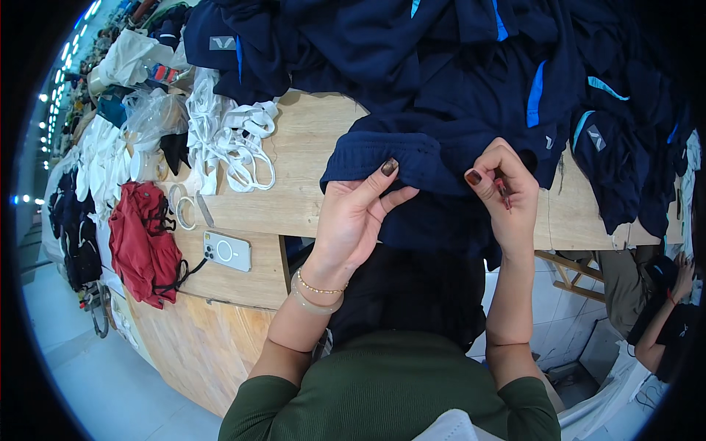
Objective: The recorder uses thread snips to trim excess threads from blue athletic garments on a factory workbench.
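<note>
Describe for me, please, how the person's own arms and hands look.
Short dark green sleeves leave both forearms bare. The left hand and right hand are ungloved, with dark, glossy painted thumbnails. Around the left wrist are a thin gold-coloured bracelet and a thicker, pale bangle; no jewellery shows on the right wrist.

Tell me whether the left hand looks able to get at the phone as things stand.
Probably yes: the phone lies uncovered on the table, and nothing visible stands between it and the left hand. That hand grips the gathered navy cloth, though, so it would likely have to let go.
</note>
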`<control>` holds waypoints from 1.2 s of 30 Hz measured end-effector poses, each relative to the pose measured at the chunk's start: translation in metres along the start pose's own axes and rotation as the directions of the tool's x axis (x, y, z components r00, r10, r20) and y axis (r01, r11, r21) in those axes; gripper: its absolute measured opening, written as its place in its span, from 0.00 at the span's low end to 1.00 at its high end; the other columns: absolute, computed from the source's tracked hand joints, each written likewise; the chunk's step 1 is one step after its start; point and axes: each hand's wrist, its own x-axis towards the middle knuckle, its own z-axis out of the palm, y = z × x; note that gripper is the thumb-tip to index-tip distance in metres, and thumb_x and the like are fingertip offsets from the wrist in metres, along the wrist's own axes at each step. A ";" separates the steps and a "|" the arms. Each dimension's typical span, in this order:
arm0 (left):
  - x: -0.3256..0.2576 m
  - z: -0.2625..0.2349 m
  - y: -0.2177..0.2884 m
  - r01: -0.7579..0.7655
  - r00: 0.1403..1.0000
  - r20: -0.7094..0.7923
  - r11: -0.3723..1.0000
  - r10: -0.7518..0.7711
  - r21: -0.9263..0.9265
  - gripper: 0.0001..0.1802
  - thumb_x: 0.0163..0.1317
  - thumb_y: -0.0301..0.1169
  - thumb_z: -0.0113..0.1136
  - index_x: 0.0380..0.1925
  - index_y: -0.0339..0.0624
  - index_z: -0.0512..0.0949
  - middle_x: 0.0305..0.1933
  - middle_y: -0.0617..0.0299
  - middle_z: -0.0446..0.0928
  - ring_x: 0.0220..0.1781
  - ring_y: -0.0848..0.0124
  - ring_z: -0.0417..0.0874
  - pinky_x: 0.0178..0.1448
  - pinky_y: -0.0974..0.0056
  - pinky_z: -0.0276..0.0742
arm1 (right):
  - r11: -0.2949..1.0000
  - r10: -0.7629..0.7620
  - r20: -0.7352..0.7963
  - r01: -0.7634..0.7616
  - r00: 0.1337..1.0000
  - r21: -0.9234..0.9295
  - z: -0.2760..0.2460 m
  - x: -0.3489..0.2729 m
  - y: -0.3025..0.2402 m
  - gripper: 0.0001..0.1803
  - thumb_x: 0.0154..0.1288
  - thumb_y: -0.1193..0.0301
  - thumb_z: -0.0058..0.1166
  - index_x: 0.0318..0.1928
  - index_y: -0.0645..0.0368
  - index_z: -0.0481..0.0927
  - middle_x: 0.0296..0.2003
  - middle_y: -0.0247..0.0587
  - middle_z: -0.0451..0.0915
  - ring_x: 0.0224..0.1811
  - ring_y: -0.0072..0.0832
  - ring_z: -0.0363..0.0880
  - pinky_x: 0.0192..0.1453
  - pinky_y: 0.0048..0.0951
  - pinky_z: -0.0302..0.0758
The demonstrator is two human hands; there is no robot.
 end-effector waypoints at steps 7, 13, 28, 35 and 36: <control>0.000 -0.007 -0.002 0.038 0.999 0.015 0.999 -0.038 -0.007 0.10 0.70 0.26 0.50 0.43 0.37 0.81 0.47 0.56 0.82 0.49 0.66 0.84 0.55 0.57 0.83 | 0.996 0.069 -0.079 -0.065 0.994 0.058 0.012 0.000 0.001 0.11 0.53 0.85 0.65 0.35 0.62 0.77 0.28 0.29 0.63 0.28 0.16 0.59 0.32 0.17 0.60; -0.003 -0.012 -0.005 0.162 0.986 0.070 0.971 -0.152 -0.175 0.13 0.71 0.31 0.48 0.43 0.39 0.81 0.50 0.54 0.82 0.52 0.64 0.83 0.56 0.54 0.81 | 0.997 -0.042 0.067 0.046 0.997 -0.062 0.020 0.003 -0.008 0.22 0.47 0.89 0.64 0.46 0.60 0.82 0.28 0.30 0.63 0.28 0.18 0.61 0.32 0.18 0.64; 0.003 0.008 -0.005 0.024 0.980 -0.197 0.997 -0.039 -0.076 0.04 0.66 0.26 0.58 0.37 0.38 0.80 0.39 0.64 0.81 0.43 0.75 0.83 0.55 0.54 0.84 | 0.986 0.132 0.038 -0.135 0.991 0.100 0.027 0.002 -0.008 0.23 0.48 0.89 0.63 0.47 0.61 0.78 0.27 0.26 0.62 0.28 0.15 0.60 0.31 0.17 0.63; 0.003 0.018 -0.006 -0.057 0.977 -0.206 0.998 0.049 -0.036 0.06 0.67 0.27 0.56 0.37 0.38 0.80 0.42 0.63 0.82 0.45 0.73 0.83 0.57 0.55 0.83 | 0.998 0.053 -0.083 -0.051 0.995 0.029 0.024 0.002 -0.013 0.13 0.54 0.86 0.62 0.40 0.63 0.80 0.31 0.28 0.68 0.30 0.14 0.64 0.33 0.15 0.61; 0.002 0.022 -0.006 -0.042 0.979 -0.200 0.999 0.039 -0.010 0.06 0.67 0.28 0.56 0.37 0.38 0.80 0.41 0.63 0.82 0.45 0.74 0.83 0.56 0.55 0.84 | 0.998 0.053 -0.084 -0.051 0.995 0.028 0.026 0.004 -0.014 0.13 0.54 0.86 0.62 0.40 0.63 0.80 0.31 0.28 0.68 0.30 0.14 0.64 0.33 0.15 0.61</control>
